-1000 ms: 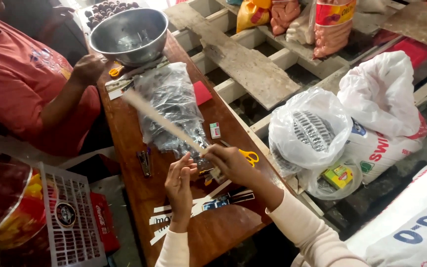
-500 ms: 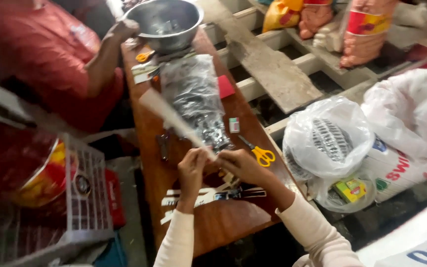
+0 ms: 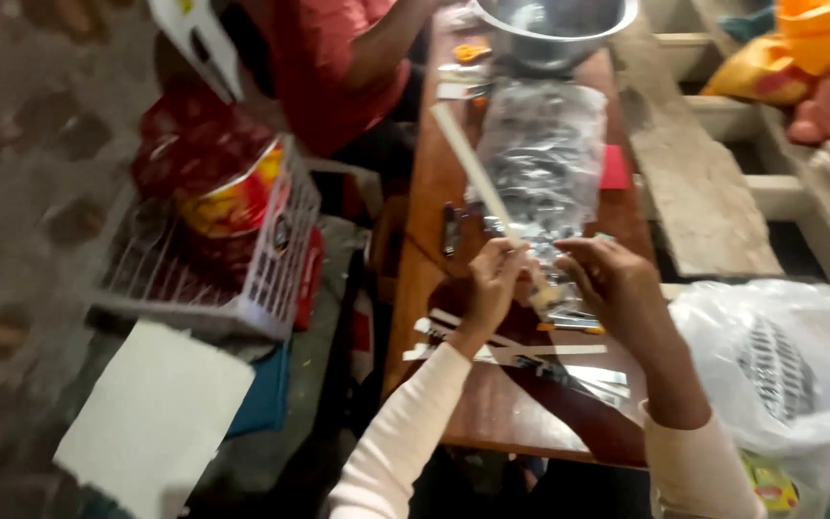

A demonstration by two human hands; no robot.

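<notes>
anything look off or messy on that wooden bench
Nothing spilled or visibly broken. The long pale strip in the left hand lies slanted across the clear plastic bag, and cut strips lie scattered unevenly under both hands; the picture is blurred.

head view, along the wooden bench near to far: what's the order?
Pale strips → left hand and right hand → clear plastic bag → metal bowl, with another person's red-sleeved arm at the far end.

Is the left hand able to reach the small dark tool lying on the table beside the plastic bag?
Probably yes: the left hand is close to the dark tool, with bare table between them, though it holds a long stick.
</notes>
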